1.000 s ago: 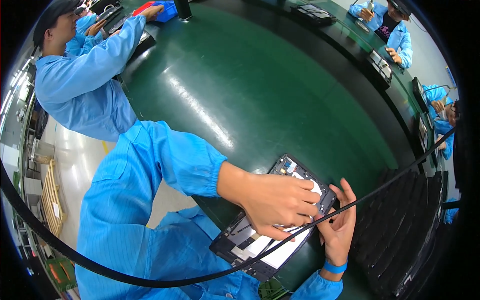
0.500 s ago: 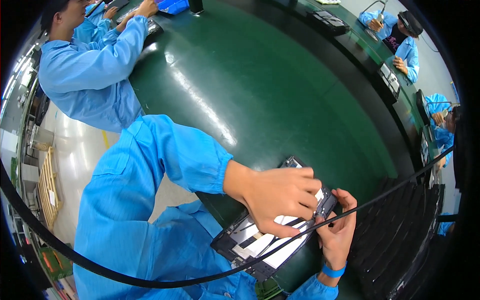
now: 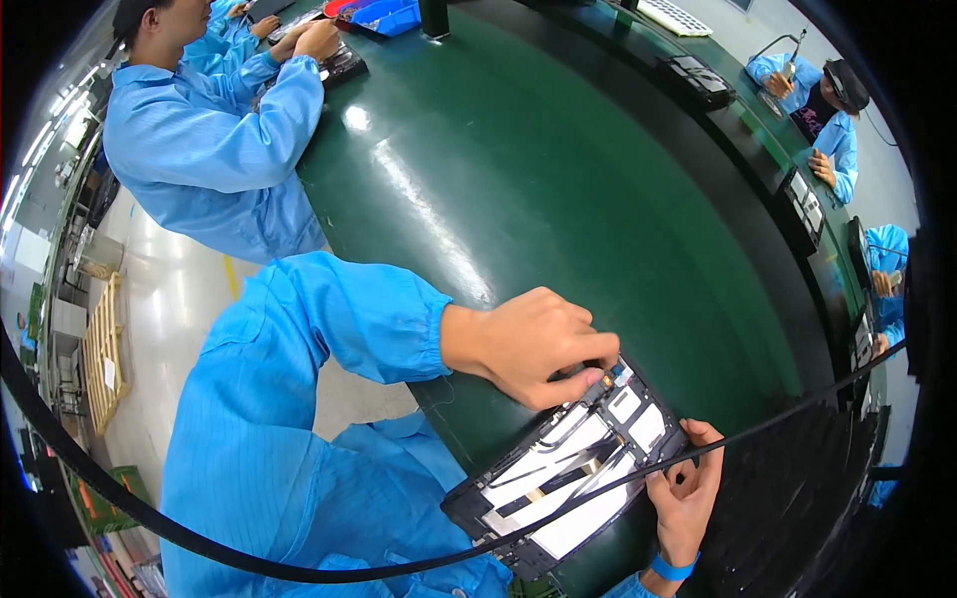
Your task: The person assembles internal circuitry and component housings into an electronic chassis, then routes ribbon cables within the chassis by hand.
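Item: opened tablet chassis (image 3: 573, 468), black frame, white and grey inner panels, thin ribbon strips across them; lies flat at the near edge of the green bench (image 3: 558, 189), one corner overhanging toward the person

Left hand (image 3: 533, 344): fingers (image 3: 588, 361) curled tight and pinched on a small gold-tipped connector (image 3: 605, 380) at the chassis's far corner

Right hand (image 3: 686, 493): fingers loosely bent, steadying the right rim of the frame; whether they truly clamp it cannot be told

Handling, judged: light, stiff along the frame, delicate inside; ribbons and connector likely to tear or kink if pulled. Best held by the outer black rim, not the inner panels

Room: broad bare bench surface beyond and to the left; dark ribbed mat (image 3: 797, 498) just right of the chassis; a black cable (image 3: 778, 424) crosses in front of the view over the chassis; a co-worker (image 3: 209, 140) in a blue smock sits well apart at far left; near bench edge close, so little margin toward the person
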A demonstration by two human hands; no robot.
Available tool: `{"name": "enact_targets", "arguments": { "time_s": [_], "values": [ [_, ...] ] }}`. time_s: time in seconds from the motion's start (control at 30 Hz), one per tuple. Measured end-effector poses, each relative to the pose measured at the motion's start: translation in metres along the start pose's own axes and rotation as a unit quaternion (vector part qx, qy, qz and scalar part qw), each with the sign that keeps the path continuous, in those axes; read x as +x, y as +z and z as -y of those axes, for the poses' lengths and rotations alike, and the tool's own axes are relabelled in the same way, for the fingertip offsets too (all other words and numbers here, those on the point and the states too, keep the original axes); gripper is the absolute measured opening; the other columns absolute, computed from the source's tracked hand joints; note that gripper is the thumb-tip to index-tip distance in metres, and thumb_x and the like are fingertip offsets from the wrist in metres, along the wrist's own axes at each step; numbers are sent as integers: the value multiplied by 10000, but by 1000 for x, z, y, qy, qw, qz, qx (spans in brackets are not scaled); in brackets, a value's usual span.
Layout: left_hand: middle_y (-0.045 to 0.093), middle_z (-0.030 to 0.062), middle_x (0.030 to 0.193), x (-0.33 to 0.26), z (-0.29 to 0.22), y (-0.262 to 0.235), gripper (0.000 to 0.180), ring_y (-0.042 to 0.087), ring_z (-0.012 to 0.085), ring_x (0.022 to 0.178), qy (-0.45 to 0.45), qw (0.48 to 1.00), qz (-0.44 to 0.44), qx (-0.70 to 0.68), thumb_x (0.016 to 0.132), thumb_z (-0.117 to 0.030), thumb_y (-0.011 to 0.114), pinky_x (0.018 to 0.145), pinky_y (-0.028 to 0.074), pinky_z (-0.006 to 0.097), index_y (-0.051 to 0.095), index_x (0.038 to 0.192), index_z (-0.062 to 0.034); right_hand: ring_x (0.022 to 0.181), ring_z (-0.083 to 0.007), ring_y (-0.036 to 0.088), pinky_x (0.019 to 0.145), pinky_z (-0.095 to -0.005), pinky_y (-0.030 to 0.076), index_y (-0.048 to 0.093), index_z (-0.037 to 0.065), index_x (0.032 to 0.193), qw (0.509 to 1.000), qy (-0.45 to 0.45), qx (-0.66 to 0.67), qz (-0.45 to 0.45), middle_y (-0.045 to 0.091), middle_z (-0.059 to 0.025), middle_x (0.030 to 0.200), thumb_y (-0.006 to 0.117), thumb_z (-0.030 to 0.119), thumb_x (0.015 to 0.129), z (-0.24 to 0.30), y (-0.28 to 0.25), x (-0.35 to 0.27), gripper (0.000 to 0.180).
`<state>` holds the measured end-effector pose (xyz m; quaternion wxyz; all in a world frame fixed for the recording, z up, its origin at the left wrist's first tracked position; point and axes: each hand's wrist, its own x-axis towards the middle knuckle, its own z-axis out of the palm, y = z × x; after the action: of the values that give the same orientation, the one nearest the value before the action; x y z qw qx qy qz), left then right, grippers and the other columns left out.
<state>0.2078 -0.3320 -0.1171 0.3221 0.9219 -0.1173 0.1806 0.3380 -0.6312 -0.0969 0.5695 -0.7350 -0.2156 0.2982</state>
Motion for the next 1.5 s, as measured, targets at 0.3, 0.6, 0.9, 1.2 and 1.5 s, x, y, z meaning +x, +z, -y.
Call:
{"name": "enact_targets", "arguments": {
  "time_s": [0.3, 0.6, 0.9, 1.2, 1.5],
  "values": [
    [667, 119, 777, 4, -4, -3, 234, 693, 362, 731, -13, 984, 102, -147, 950, -167, 665, 596, 489, 501, 616, 1162, -80, 1133, -246, 524, 965, -378, 447, 614, 1, 1243, 954, -231, -146, -126, 533, -126, 1259, 745, 65, 859, -18, 5, 1, 411],
    [712, 96, 837, 2, 8, 0, 214, 715, 336, 757, 63, 986, -16, -154, 860, -58, 636, 603, 534, 456, 636, 1074, -67, 1236, -410, 486, 1046, -531, 415, 784, 152, 914, 875, -306, -328, 180, 545, -130, 1168, 864, 151, 710, 49, 80, 3, 219],
    [677, 48, 787, -11, 10, -16, 155, 669, 262, 674, 135, 980, -95, -112, 807, 19, 618, 535, 503, 387, 682, 919, -67, 1204, -365, 519, 1040, -519, 385, 793, 159, 864, 858, -344, -323, 201, 584, -81, 1082, 878, 128, 722, 44, 86, 16, 169],
    [560, 27, 776, -33, -8, -21, 125, 583, 255, 646, 333, 939, -82, -27, 742, -108, 637, 504, 433, 391, 682, 859, -109, 1152, -344, 548, 1000, -504, 373, 740, 114, 849, 845, -377, -331, 184, 607, -68, 1068, 844, 105, 732, 45, 90, 13, 158],
    [625, 69, 815, -40, -15, -12, 240, 578, 164, 660, 532, 846, -31, 22, 973, -123, 567, 527, 366, 320, 740, 879, 14, 1149, -331, 579, 1001, -528, 387, 685, 96, 900, 802, -438, -391, 111, 640, -59, 1083, 819, 63, 721, 39, 90, 8, 226]
  ]
}}
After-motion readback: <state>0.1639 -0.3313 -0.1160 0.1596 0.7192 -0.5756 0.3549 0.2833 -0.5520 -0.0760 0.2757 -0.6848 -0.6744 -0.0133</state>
